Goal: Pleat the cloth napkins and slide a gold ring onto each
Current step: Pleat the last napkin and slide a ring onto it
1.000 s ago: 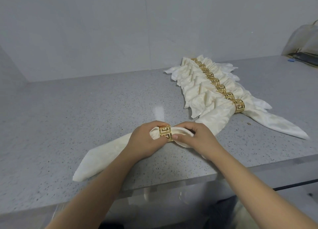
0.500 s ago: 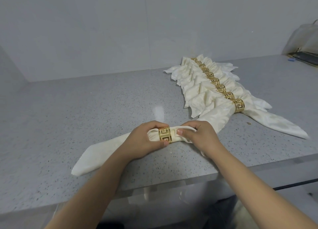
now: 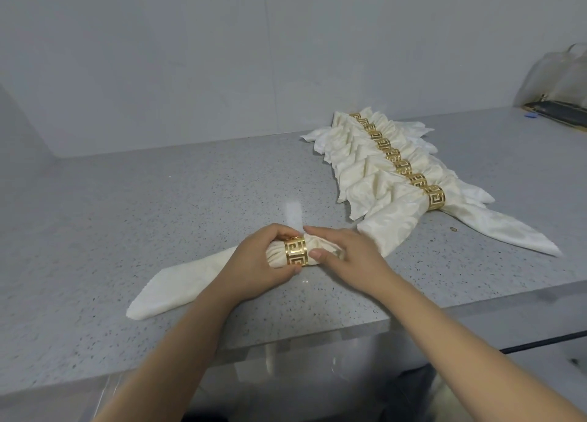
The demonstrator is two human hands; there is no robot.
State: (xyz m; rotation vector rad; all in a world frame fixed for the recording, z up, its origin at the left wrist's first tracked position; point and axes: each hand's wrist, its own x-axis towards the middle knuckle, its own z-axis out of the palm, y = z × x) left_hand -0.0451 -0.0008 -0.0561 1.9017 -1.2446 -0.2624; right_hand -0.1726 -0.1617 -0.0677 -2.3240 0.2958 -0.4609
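Speckled grey countertop (image 3: 158, 205), clear plastic bag (image 3: 559, 78) far right

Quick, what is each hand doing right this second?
Left hand: fingers curled round the cream napkin at the gold ring.
Right hand: thumb and fingers pinching the same napkin's bunched end beside the ring.

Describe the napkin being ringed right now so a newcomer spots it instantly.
On the grey speckled counter, look near the front edge, left of the row of finished napkins. The cream napkin lies apart, with both hands on it, left hand and right hand flanking its gold ring.
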